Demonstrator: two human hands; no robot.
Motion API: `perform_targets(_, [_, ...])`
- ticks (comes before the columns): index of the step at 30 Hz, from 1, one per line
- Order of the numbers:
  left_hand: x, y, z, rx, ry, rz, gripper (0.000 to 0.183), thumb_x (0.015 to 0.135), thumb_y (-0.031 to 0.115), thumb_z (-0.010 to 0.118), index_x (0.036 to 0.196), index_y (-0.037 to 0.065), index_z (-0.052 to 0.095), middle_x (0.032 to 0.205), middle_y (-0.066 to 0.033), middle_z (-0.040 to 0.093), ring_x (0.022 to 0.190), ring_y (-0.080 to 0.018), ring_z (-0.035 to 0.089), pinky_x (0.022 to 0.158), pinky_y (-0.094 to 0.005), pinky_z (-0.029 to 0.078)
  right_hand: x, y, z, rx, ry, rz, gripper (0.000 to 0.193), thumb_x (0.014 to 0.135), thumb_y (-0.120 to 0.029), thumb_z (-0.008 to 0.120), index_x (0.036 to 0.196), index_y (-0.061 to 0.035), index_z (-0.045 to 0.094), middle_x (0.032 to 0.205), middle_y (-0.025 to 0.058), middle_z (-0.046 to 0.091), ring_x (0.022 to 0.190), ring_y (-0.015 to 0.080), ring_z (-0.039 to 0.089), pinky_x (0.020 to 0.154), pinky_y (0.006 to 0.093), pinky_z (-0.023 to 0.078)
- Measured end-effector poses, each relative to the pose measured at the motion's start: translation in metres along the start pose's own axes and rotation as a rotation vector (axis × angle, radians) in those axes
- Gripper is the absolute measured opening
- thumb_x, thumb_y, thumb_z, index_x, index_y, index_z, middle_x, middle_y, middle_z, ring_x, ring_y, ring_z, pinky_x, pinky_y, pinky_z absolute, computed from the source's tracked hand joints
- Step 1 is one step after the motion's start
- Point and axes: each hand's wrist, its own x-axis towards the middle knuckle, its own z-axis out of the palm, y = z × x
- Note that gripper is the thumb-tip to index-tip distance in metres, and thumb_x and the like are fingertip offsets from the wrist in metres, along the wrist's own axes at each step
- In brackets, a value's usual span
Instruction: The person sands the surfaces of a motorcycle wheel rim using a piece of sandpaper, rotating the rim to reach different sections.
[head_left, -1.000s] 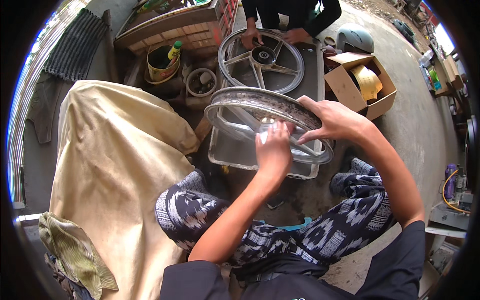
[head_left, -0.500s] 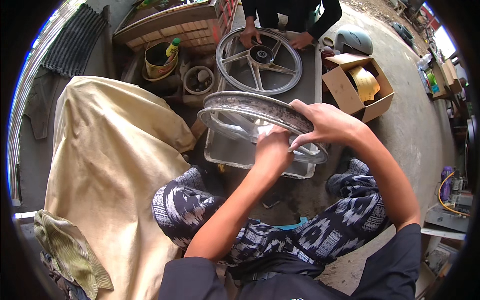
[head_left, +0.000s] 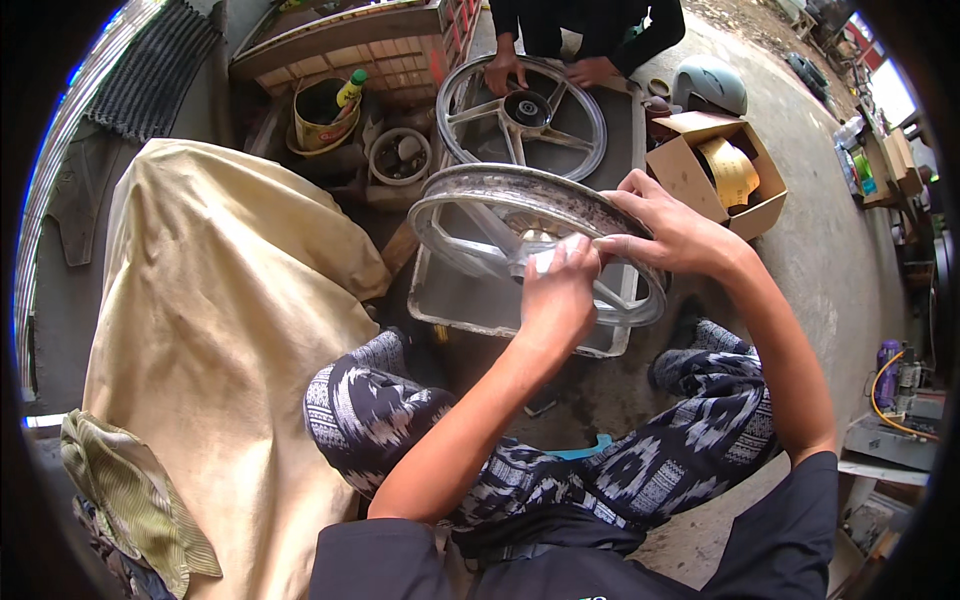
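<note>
A spoked alloy motorcycle wheel (head_left: 470,262) is held up tilted in front of me, its dark, stained outer rim facing upward. My right hand (head_left: 668,228) grips that rim at the right side, thumb and fingers curled round its edge. Inside the wheel, my left hand (head_left: 560,298) is closed on a small pale sheet (head_left: 545,260), pressed near the hub and a spoke; motion blurs its fingertips, and the sheet's kind is unclear. Beyond, a second alloy wheel (head_left: 515,145) lies on a shallow grey tray (head_left: 470,312), with a co-worker's hand (head_left: 505,72) on its spoke.
An open cardboard box (head_left: 690,178) with a yellow printed roll (head_left: 728,172) stands right of the tray, near a grey helmet (head_left: 710,84). Left are a draped beige cover (head_left: 220,300), a white tub (head_left: 400,137) and a bucket holding a green-capped bottle (head_left: 350,90).
My left hand has shifted slightly right and up with the pale sheet. The held wheel has tilted, showing more of its inside. A co-worker's other hand has moved left.
</note>
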Motion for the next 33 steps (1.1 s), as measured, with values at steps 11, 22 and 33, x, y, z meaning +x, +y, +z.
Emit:
perform_targets(11, [-0.001,0.0,0.009,0.168,0.134,-0.058,0.05,0.087,0.007,0.052,0.137,0.005,0.052,0.137,-0.0197,0.056,0.134,-0.0333,0.05,0.112,-0.0571,0.034,0.004,-0.006,-0.001,0.012,-0.023,-0.006,0.067,0.093,-0.046,0.064,0.137,0.0023,0.05,0.127,0.0236,0.049,0.123,0.0389,0.05,0.105,0.0431,0.042])
perform_targets(22, [-0.002,0.0,0.013,0.081,0.298,0.056,0.039,0.086,0.003,0.051,0.125,0.004,0.058,0.123,-0.022,0.059,0.12,-0.0402,0.054,0.102,-0.0494,0.045,0.005,-0.013,0.0,-0.017,-0.038,-0.003,0.062,0.094,-0.044,0.064,0.133,0.0029,0.052,0.121,0.0227,0.052,0.115,0.0405,0.056,0.098,0.0453,0.046])
perform_targets(33, [-0.007,0.005,0.011,0.091,0.13,0.047,0.039,0.09,0.009,0.052,0.129,0.006,0.06,0.133,-0.0199,0.059,0.127,-0.0342,0.056,0.1,-0.0436,0.047,0.005,-0.017,0.001,-0.055,-0.054,-0.024,0.064,0.093,-0.046,0.064,0.133,0.0022,0.051,0.122,0.0236,0.052,0.113,0.0422,0.057,0.098,0.0459,0.047])
